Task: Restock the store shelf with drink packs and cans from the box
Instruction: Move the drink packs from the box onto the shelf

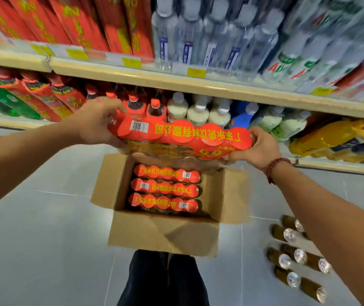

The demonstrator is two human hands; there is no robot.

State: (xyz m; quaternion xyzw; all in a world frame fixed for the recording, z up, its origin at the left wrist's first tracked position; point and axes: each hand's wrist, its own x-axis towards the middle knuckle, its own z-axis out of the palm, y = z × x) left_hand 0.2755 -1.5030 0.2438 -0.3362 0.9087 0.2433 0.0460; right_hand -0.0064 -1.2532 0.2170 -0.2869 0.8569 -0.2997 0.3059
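Red shrink-wrapped drink pack (181,138) with yellow lettering and a barcode label: held level in the air, above the box and in front of the lower shelf's front edge. Left hand (95,124) grips its left end, fingers (110,104) curled over the top. Right hand (258,149), beaded bracelet (275,168) at the wrist, clasps the right end, fingers wrapped underneath.

Open brown cardboard box (163,235) on the grey tiled floor (44,239), flaps spread: contains three more red packs (165,189) lying side by side in rows.

Loose brown cans with silver tops (298,255): on the floor to the right of the box, apart from it.

Lower shelf (198,85): red-capped bottles (141,104), white bottles (198,111), green and red packs at left, yellow bottles (331,138) at right.

Upper shelf: red cartons (88,23), clear water bottles (198,34), yellow price tags (131,62) along the edge.
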